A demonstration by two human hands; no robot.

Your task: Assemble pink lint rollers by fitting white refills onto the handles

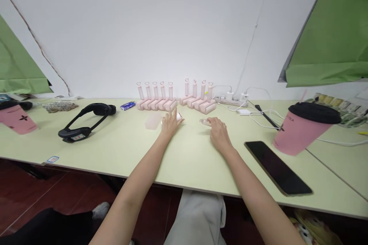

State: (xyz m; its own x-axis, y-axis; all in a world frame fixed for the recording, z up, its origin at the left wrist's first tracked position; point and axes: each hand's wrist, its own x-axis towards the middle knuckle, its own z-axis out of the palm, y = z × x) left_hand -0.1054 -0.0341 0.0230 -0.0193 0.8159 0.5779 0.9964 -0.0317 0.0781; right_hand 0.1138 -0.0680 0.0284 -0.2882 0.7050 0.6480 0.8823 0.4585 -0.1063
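My left hand (170, 122) is low over the table with its fingers closed around a small white piece (179, 116), mostly hidden by the fingers. Across from it, my right hand (219, 133) pinches a small clear piece (204, 122) between thumb and fingers, pointing toward the left hand. A flat, translucent pale pink piece (153, 121) lies just left of my left hand. Behind the hands, several pink cylinders lie in a left row (156, 104) and a right row (198, 104). Behind each row stand slim pink tubes (155, 91) with small loops on top.
A black phone (277, 166) and a pink lidded cup (299, 128) are on the right. White cables and a power strip (232, 100) run along the wall. Leftward are a blue packet (128, 105), a black headset (86, 122) and another pink cup (17, 118).
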